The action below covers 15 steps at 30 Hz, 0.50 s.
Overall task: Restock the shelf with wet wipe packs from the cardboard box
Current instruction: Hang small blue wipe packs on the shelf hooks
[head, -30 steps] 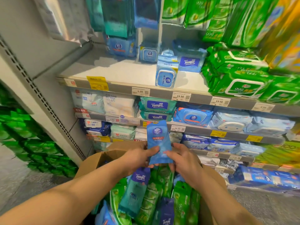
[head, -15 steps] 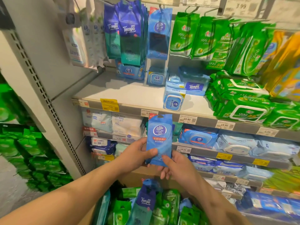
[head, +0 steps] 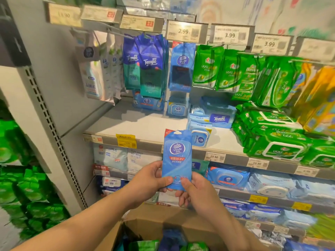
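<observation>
A small blue Vinda wet wipe pack (head: 176, 158) stands upright in front of the shelf edge, held by both hands. My left hand (head: 148, 183) pinches its lower left edge with thumb on the front. My right hand (head: 195, 191) pinches its lower right corner from below. The cardboard box (head: 145, 225) sits low in front of me, with green and blue packs showing inside. Matching blue Vinda packs (head: 182, 67) hang on a peg above the shelf (head: 137, 127).
Dark blue Tempo packs (head: 146, 64) and green 999 packs (head: 217, 69) hang on pegs beside the Vinda peg. Price tags (head: 184, 31) run along the peg rail. Large green packs (head: 275, 140) fill the shelf's right side. Lower shelves hold blue and white packs.
The view has tilted upward, showing the peg rail and price tags. Both hands have raised the blue pack from above the box to the shelf edge height.
</observation>
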Motion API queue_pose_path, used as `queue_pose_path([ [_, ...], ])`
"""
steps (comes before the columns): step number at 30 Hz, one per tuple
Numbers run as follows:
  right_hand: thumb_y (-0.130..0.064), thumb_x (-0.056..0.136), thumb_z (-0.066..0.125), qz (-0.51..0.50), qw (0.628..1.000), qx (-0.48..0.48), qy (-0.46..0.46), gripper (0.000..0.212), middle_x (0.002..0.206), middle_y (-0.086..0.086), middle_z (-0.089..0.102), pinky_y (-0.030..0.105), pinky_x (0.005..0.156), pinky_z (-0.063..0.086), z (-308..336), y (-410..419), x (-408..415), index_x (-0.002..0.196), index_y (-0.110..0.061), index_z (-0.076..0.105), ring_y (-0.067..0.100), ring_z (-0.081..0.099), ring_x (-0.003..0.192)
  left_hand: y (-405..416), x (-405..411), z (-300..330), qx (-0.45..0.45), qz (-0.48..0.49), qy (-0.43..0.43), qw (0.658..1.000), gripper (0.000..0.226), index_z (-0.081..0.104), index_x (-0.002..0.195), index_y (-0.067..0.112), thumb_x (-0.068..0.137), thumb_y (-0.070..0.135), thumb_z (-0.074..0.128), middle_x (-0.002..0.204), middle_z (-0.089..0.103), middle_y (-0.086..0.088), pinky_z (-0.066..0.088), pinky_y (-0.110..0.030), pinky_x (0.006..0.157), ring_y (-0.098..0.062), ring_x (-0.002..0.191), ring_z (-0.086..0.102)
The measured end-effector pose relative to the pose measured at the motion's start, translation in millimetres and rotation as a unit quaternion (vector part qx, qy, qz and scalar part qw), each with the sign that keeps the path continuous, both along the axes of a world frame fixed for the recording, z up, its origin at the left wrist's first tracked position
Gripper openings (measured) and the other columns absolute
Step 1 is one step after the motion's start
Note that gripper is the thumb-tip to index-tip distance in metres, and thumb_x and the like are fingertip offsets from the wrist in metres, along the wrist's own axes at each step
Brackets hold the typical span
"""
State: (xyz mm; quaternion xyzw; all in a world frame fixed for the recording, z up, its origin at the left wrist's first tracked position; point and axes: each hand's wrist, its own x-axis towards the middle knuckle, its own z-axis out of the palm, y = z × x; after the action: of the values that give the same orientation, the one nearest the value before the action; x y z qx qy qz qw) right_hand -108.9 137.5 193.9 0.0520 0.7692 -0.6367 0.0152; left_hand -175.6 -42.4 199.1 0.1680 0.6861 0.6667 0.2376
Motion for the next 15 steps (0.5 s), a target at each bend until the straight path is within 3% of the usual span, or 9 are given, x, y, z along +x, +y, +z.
queue_pose_path([
  [5, -0.016, 0.108, 0.048, -0.005, 1.0, -0.021, 0.016, 0.014, 0.071, 0.009, 0.072, 0.026, 0.048, 0.046, 27.2, -6.5, -16.9, 0.111, -0.011, 0.061, 0.022, 0.062, 0.052, -3.4, -19.5, 21.3, 0.011, 0.014, 0.037, 0.999, 0.027, 0.06, 0.125, 0.011, 0.099, 0.008, 0.067, 0.111, 0.079, -0.006, 0.059, -0.033, 0.072, -0.029, 0.092, 0.074],
  [10, -0.014, 0.107, 0.048, -0.001, 0.997, -0.039, 0.07, 0.015, 0.07, 0.008, 0.07, 0.025, 0.046, 0.046, 56.3, -6.6, -42.6, 0.11, -0.009, 0.062, 0.02, 0.059, 0.048, -0.9, -42.9, 55.9, 0.04, 0.029, 0.074, 0.996, 0.026, 0.062, 0.122, 0.005, 0.097, 0.001, 0.066, 0.096, 0.079, -0.011, 0.051, -0.023, 0.057, -0.015, 0.068, 0.067],
  [15, -0.015, 0.108, 0.046, -0.014, 0.993, -0.067, 0.096, 0.017, 0.069, 0.009, 0.069, 0.024, 0.045, 0.042, 89.4, -4.9, -63.9, 0.106, -0.011, 0.063, 0.021, 0.057, 0.048, 6.0, -64.3, 92.6, 0.061, 0.025, 0.11, 0.992, 0.024, 0.062, 0.119, 0.008, 0.098, -0.003, 0.063, 0.089, 0.078, -0.009, 0.051, -0.02, 0.054, -0.012, 0.061, 0.065],
])
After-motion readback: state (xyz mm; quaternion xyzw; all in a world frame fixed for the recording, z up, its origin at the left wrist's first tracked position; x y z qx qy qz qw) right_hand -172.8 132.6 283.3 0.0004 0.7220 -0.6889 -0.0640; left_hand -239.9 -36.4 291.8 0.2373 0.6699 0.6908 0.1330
